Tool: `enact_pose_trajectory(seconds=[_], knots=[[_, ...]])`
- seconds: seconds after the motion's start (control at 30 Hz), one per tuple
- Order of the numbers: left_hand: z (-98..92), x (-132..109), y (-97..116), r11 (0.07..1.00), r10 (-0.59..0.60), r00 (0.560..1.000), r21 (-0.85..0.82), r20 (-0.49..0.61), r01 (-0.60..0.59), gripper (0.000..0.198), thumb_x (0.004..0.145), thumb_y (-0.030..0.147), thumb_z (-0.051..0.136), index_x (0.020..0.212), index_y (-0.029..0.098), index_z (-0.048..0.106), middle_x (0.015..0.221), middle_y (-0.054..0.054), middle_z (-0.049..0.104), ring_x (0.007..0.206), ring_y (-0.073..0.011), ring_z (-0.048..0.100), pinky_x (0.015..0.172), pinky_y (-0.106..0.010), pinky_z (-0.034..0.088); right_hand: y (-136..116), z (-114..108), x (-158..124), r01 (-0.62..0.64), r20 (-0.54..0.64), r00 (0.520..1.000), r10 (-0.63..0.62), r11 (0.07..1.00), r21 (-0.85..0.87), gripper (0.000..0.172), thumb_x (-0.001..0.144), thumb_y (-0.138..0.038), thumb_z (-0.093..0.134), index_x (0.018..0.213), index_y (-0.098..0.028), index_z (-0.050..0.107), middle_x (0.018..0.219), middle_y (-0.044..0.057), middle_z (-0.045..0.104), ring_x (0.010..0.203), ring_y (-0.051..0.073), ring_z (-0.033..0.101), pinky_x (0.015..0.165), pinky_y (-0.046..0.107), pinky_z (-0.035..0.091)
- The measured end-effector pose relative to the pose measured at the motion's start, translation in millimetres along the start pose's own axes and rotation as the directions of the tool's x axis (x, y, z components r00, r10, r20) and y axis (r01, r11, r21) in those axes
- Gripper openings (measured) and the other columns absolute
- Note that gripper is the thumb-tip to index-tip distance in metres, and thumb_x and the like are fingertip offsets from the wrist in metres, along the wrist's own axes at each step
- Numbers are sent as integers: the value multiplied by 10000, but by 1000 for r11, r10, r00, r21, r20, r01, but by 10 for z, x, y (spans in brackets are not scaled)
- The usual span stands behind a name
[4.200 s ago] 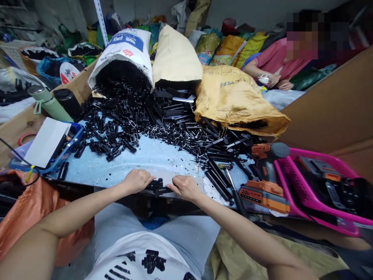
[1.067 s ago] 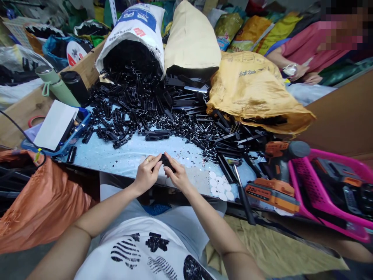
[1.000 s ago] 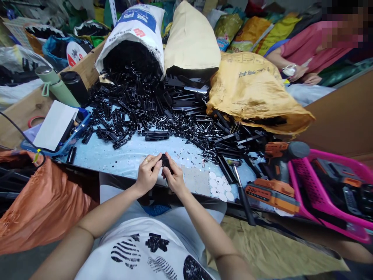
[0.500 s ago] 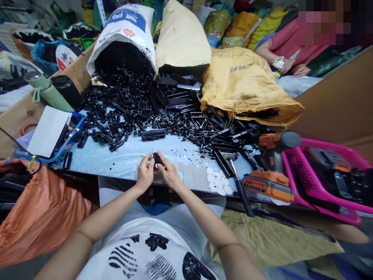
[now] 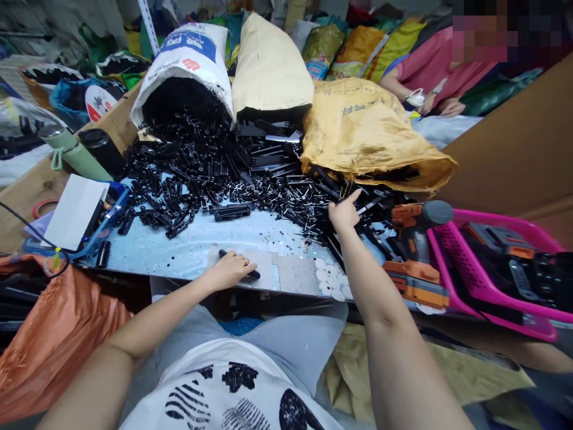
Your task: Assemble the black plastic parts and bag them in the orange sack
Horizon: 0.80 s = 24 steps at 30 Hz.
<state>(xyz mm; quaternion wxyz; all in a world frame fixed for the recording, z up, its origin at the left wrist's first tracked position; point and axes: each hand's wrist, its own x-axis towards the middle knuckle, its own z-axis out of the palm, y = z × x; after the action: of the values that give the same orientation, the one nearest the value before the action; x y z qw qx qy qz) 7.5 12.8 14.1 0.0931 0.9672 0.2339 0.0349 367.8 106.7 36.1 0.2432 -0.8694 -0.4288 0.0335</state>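
Observation:
My left hand (image 5: 230,270) rests on a grey board at the front of the bench, its fingers closed over a long black plastic part (image 5: 254,275). Both ends of that part stick out from under the hand; its middle is covered. Out at the right, my right hand (image 5: 344,214) reaches over the heap of long black strips (image 5: 329,179) before the yellow sack (image 5: 358,131). Its index finger is stretched out, apart from the thumb side; some fingers are hidden. Small black pins (image 5: 286,194) lie loose left of it.
A white sack (image 5: 185,65) and a cream sack (image 5: 273,65) spill black parts. An orange cordless drill (image 5: 414,272) and a pink basket (image 5: 465,292) stand right; a blue tray (image 5: 117,206) and a green bottle (image 5: 83,156) left. White discs (image 5: 329,278) lie by the board. Another person sits behind.
My hands have parted. The left has lowered a black part onto the board; the right has moved far right and forward to the black strips, over the hammer. The view has shifted slightly.

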Motion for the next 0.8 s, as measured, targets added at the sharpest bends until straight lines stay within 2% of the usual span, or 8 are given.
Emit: enact_pose_trajectory(seconds=[0.07, 0.13, 0.2, 0.33, 0.4, 0.47, 0.6, 0.8], knots=[[24, 9, -30, 994, -90, 996, 66, 10, 90, 271, 903, 158, 423, 1143, 143, 548, 840, -97, 619, 828, -206, 586, 779, -337, 410, 2, -12, -212, 138, 4, 990, -138, 990, 11, 757, 832, -323, 473, 1390, 93, 176, 969, 253, 605, 924, 251, 590, 784, 386, 382], [48, -2, -48, 979, -179, 984, 96, 0, 178, 257, 911, 184, 424, 1135, 131, 539, 879, -107, 609, 854, -217, 571, 755, -329, 413, 15, -54, -534, 381, 84, 921, -382, 924, 25, 577, 806, -280, 518, 1322, -53, 399, 1054, 177, 594, 944, 225, 580, 784, 316, 402], [58, -3, -56, 972, -223, 975, 77, 2, 222, 271, 921, 257, 435, 1148, 140, 526, 927, -105, 597, 889, -225, 556, 764, -329, 417, 22, -126, -914, 630, 289, 731, -618, 774, 62, 415, 788, -254, 555, 1193, -166, 527, 1064, 104, 598, 887, 196, 589, 721, 267, 416], [49, 51, -76, 974, -223, 974, -28, 42, 224, 297, 944, 331, 385, 1153, 172, 522, 952, -83, 587, 921, -219, 544, 809, -332, 417, -21, -255, -1576, 859, 628, 213, -749, 450, 245, 297, 903, -400, 453, 1114, -205, 533, 906, 52, 626, 753, 173, 593, 623, 249, 381], [42, 83, -87, 972, -220, 974, -72, 60, 224, 286, 948, 317, 367, 1136, 177, 531, 967, -80, 585, 941, -216, 541, 826, -332, 415, -58, -252, -1769, 899, 647, 103, -755, 349, 265, 329, 939, -449, 366, 1041, -198, 552, 904, 58, 620, 780, 172, 594, 633, 250, 365], [34, 104, -88, 969, -218, 974, -101, 68, 224, 285, 947, 310, 358, 1129, 176, 531, 987, -82, 583, 961, -218, 536, 836, -336, 413, -93, -206, -1870, 924, 657, 104, -747, 317, 215, 355, 947, -462, 336, 997, -187, 555, 908, 65, 614, 783, 168, 593, 627, 252, 346], [8, 107, -49, 966, -221, 973, -117, 72, 229, 318, 935, 391, 361, 1105, 177, 525, 1001, -84, 583, 975, -239, 532, 846, -366, 411, -153, -115, -1951, 931, 670, 195, -716, 351, 103, 360, 947, -477, 324, 984, -192, 540, 897, 57, 615, 775, 162, 587, 596, 253, 306], [-15, 45, -29, 956, -261, 965, -135, 16, 260, 701, 668, 719, 570, 1095, 171, 470, 982, -97, 591, 903, -280, 572, 772, -379, 442, -246, -214, -2063, 929, 592, 318, -740, 367, -42, 374, 970, -450, 252, 1029, -206, 530, 905, 60, 607, 801, 170, 563, 612, 281, 263]])
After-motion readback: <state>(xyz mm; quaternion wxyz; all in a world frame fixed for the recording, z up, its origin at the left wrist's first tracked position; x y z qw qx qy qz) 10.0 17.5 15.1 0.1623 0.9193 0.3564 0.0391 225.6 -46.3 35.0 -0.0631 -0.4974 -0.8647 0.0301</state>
